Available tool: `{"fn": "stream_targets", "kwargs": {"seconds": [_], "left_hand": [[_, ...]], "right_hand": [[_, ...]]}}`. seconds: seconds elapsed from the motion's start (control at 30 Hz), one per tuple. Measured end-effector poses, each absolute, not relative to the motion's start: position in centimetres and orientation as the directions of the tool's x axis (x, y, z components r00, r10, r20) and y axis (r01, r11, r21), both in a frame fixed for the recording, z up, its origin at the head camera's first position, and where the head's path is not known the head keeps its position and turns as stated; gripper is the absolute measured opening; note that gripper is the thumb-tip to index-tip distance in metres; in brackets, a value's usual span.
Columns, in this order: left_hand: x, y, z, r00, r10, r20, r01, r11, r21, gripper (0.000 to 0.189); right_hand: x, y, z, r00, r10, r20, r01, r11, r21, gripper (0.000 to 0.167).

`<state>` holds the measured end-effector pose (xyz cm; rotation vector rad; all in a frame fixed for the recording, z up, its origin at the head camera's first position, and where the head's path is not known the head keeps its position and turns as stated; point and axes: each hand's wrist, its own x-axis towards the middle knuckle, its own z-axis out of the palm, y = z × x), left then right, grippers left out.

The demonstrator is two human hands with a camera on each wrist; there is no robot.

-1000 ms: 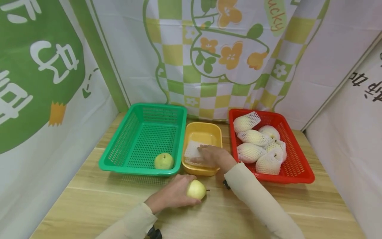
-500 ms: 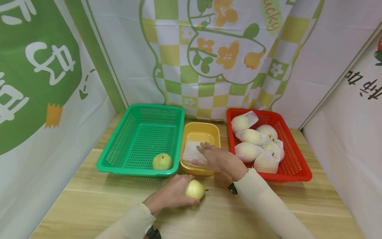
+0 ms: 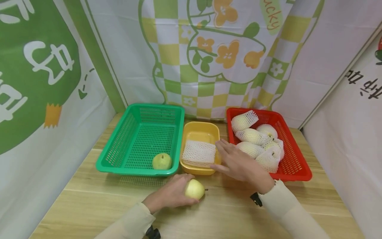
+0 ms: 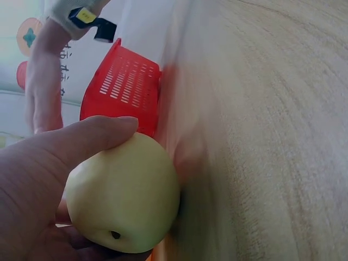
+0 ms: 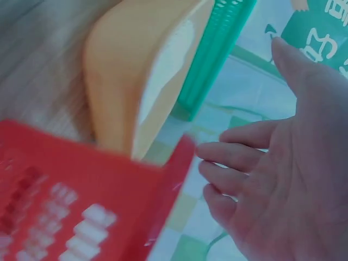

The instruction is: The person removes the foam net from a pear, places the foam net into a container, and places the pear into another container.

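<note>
My left hand [image 3: 172,194] holds a pale yellow pear [image 3: 195,190] on its side on the table, its stem pointing right. In the left wrist view the thumb lies over the pear [image 4: 125,193]. Over the right rim of the small yellow container [image 3: 206,128] is my right hand [image 3: 238,163], its fingers extended and nothing in its grasp. White foam fruit nets [image 3: 198,153] lie stacked in that container. The right wrist view shows the right palm [image 5: 283,168] beside the red basket's rim.
A green basket [image 3: 119,168] at the left holds one bare pear [image 3: 162,161]. The red basket [image 3: 298,156] at the right contains several net-wrapped pears [image 3: 250,136]. Behind the baskets hangs a printed curtain [image 3: 200,89]. Everything stands on a wooden table [image 3: 89,196].
My right hand has moved right, from above the foam nets to the yellow container's right edge, uncovering the nets. The left hand and its pear have stayed nearly still.
</note>
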<state>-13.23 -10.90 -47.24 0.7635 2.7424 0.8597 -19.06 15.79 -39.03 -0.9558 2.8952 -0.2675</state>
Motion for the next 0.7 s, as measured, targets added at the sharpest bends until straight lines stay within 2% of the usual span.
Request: {"fn": "stream_targets", "kwargs": {"seconds": [0.13,0.47,0.7], "left_hand": [[-13.3,-10.9,-47.2,-0.857,0.515,-0.02,0.407,0.7,0.586,0.075],[-13.5,-10.9,-47.2,-0.846,0.531,-0.041,0.419,0.711,0.564,0.075],[-13.6,-10.7,-46.9,-0.833,0.552,-0.042,0.444,0.712,0.544,0.074]], "right_hand": [[-18.8,17.8,-40.4,-0.792,-0.608,0.055,-0.608,0.776,-0.166,0.089],[-18.7,20.1,-43.5,-0.773,-0.617,0.147,-0.633,0.766,-0.113,0.093],[-18.7,20.1,-44.6,-0.786,-0.598,0.155,-0.614,0.784,-0.088,0.096]]}}
